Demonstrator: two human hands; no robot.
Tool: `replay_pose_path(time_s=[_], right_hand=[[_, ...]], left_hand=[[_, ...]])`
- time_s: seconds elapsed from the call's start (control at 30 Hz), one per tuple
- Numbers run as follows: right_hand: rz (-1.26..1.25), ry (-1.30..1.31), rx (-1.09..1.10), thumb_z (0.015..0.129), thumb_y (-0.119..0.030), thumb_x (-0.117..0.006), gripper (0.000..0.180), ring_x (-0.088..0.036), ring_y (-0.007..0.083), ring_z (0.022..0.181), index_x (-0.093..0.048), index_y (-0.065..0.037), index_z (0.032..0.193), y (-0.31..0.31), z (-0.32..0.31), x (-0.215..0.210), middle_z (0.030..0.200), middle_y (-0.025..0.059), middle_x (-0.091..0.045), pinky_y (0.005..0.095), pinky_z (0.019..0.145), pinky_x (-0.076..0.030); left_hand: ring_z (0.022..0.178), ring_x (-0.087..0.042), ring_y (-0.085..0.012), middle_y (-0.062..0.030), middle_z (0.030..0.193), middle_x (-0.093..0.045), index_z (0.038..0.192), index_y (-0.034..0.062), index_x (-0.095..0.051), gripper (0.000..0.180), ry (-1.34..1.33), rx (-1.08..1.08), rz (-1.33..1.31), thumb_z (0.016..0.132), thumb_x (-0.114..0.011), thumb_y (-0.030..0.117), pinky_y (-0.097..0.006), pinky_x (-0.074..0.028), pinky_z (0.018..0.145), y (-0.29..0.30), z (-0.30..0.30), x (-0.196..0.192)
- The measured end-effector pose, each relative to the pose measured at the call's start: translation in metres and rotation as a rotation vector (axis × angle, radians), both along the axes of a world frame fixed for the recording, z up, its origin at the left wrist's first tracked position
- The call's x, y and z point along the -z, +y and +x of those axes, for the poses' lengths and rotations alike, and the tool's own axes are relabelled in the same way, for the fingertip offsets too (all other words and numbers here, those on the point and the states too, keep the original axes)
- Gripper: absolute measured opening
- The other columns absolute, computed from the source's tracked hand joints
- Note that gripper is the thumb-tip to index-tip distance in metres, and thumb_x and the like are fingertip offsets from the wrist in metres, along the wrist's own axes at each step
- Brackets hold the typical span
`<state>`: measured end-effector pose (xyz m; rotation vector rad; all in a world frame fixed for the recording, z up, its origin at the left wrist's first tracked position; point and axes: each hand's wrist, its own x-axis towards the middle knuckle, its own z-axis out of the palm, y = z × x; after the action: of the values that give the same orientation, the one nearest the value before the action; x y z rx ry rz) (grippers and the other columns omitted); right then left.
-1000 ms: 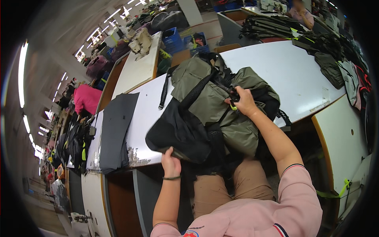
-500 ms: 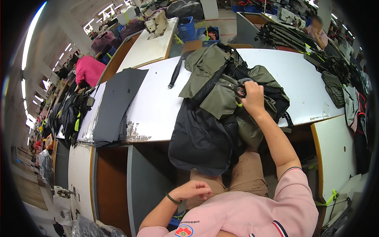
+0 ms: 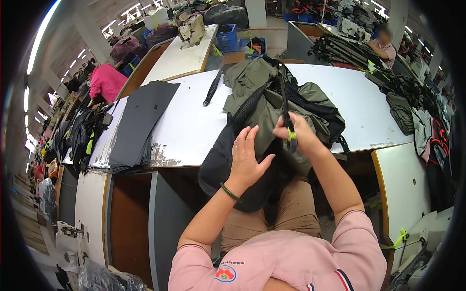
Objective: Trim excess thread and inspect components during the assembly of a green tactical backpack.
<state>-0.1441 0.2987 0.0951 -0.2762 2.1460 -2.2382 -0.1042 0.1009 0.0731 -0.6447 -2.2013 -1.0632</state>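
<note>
An olive-green and black backpack (image 3: 262,116) lies on the white table (image 3: 189,111), and its black lower part hangs over the front edge toward my lap. My right hand (image 3: 302,136) is closed on a black strap (image 3: 284,97) with a small yellow-green piece on it. The strap stands pulled up over the bag's middle. My left hand (image 3: 246,160) hovers over the black part of the bag, fingers stretched and thumb apart, holding nothing. Whether it touches the cloth I cannot tell. A loose black strap end (image 3: 211,92) trails from the bag onto the table.
A stack of dark grey sheets (image 3: 141,121) lies left on the table. Beyond stands a sewing machine (image 3: 191,29) by blue crates (image 3: 226,39). Dark fabric pieces (image 3: 340,51) pile up at the right. A person in pink (image 3: 108,83) bends at the left; another person (image 3: 383,48) sits far right.
My left hand has risen from my lap to the bag and spread its fingers. My right hand has come nearer and slightly left, drawing the black strap upright.
</note>
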Motion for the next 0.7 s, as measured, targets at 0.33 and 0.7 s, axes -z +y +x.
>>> replay_pose_path(time_s=[0.33,0.7], right_hand=[[0.033,0.148,0.022,0.082,-0.008,-0.081,0.022,-0.057,0.0064,0.076,-0.061,-0.005,0.09,-0.01,0.091,-0.049,0.084,-0.0002,-0.063,0.0229,0.069,-0.046],[0.298,0.126,-0.191,0.078,-0.013,-0.084,0.027,-0.058,0.0095,0.076,-0.064,-0.001,0.092,0.008,0.11,-0.02,0.082,0.0021,-0.063,0.025,0.07,-0.047]], left_hand=[[0.11,-0.065,-0.0312,-0.0228,0.119,-0.066,0.104,0.0006,-0.071,0.022,-0.174,0.679,0.408,0.083,-0.074,0.006,-0.037,-0.052,0.095,-0.101,0.033,-0.058],[0.104,-0.065,-0.0368,-0.018,0.099,-0.067,0.081,0.007,-0.063,0.025,-0.133,0.697,0.568,0.093,-0.069,0.028,-0.046,-0.053,0.09,-0.155,0.073,-0.063]])
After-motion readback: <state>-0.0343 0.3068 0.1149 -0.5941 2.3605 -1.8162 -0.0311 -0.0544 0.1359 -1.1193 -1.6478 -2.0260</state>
